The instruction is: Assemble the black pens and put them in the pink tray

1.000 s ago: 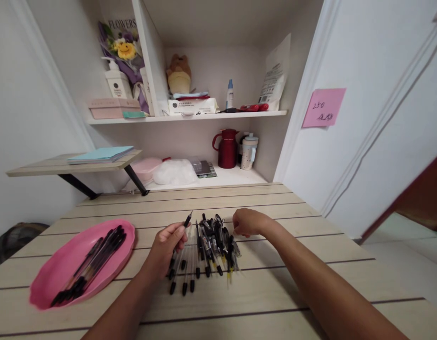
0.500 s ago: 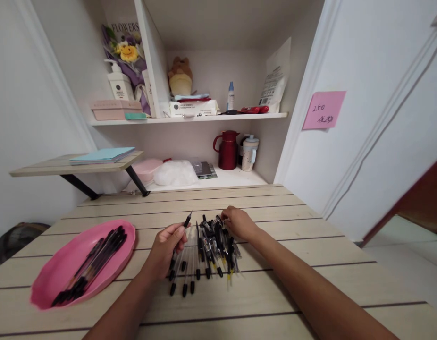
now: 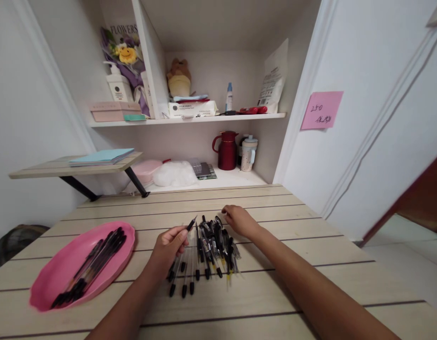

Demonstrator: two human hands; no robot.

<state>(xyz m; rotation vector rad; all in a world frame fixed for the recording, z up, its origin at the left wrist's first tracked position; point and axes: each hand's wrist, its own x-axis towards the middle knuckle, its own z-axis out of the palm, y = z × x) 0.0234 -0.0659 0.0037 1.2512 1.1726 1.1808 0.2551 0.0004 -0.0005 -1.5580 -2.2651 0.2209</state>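
Observation:
In my left hand (image 3: pixel 171 244) is an uncapped pen (image 3: pixel 191 224), pinched between thumb and fingers, its bare tip pointing up and to the right. Below and right of that hand lies a pile of black pens and caps (image 3: pixel 213 243) on the wooden table. Several clear-barrelled pens (image 3: pixel 185 274) with black ends are spread at the pile's left. My right hand (image 3: pixel 238 219) is at the pile's upper right edge with its fingers bent together; whatever they hold is too small to make out.
A pink tray (image 3: pixel 45 278) with several black pens stands at the left of the table. Behind it, a small raised shelf (image 3: pixel 37 171) carries blue paper. A red jug (image 3: pixel 227 151) and a cup (image 3: pixel 248 153) stand in the cabinet at the back.
My left hand has shifted slightly right, and the pen in it now leans further right. My right hand has moved up slightly from the caps at the pile's edge.

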